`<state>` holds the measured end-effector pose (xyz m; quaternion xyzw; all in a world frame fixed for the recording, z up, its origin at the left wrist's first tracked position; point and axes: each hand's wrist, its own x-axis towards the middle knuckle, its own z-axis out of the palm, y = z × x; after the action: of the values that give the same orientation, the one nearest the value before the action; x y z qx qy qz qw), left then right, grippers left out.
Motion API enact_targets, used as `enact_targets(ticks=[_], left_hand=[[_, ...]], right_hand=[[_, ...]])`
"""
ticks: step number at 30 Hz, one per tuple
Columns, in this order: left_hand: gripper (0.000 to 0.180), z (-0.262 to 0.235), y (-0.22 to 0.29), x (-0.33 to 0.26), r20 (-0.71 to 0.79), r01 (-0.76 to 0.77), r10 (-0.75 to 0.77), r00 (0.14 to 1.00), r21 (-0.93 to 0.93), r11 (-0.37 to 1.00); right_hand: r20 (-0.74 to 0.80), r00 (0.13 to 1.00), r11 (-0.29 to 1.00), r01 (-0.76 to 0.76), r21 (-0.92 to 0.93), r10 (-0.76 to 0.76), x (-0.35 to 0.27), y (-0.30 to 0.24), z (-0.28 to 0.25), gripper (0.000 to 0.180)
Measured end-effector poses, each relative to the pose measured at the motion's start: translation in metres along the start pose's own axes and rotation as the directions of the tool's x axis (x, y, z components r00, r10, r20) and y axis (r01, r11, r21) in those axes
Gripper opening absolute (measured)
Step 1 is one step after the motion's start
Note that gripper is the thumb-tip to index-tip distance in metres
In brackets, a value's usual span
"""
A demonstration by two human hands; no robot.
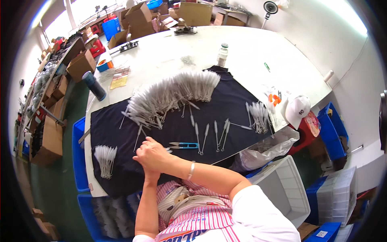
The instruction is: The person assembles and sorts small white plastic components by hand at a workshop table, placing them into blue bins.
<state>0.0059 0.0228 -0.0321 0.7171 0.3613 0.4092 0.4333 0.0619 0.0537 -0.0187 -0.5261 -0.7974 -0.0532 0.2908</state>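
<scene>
My right hand (155, 155) lies over my left hand (150, 174), both resting together on the black cloth (225, 101) near its front edge. The left hand is mostly hidden under the right one; I cannot tell whether either holds a small brush. Blue-handled snips (184, 145) lie just right of my hands. A long fanned row of white bristle brushes (169, 97) curves across the cloth beyond them. Several single brushes (209, 135) lie to the right, and a small bundle (105, 159) lies to the left.
Another brush bundle (258, 117) and a white cap (297, 109) sit at the right. A small bottle (222, 54) stands on the white table (242, 44). Blue crates (78, 161), a white bin (282, 189), a clear bag (270, 149) and cardboard boxes (80, 64) surround it.
</scene>
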Motion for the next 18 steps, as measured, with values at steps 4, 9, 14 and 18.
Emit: enact_targets(ticks=[4,9,14,18], left_hand=[[0.033,0.017,0.013,0.022,0.112,-0.040,0.045,0.993,-0.047,0.998],[0.035,0.001,-0.003,-0.024,0.084,-0.030,0.032,0.996,-0.031,0.999],[0.037,0.014,0.006,-0.010,0.103,-0.021,0.023,0.994,-0.022,1.000],[0.038,0.005,0.005,0.001,0.105,-0.031,0.029,0.994,0.019,0.999]], right_hand=[[-0.111,0.993,0.975,0.004,-0.224,-0.029,-0.001,0.033,0.060,0.031],[-0.311,0.903,0.904,0.370,0.217,-0.295,-0.034,0.009,-0.017,0.018],[-0.291,0.644,0.661,0.749,0.050,-0.708,-0.021,0.040,-0.036,0.029],[-0.155,0.760,0.747,0.649,0.143,-0.631,0.002,0.035,-0.030,0.030]])
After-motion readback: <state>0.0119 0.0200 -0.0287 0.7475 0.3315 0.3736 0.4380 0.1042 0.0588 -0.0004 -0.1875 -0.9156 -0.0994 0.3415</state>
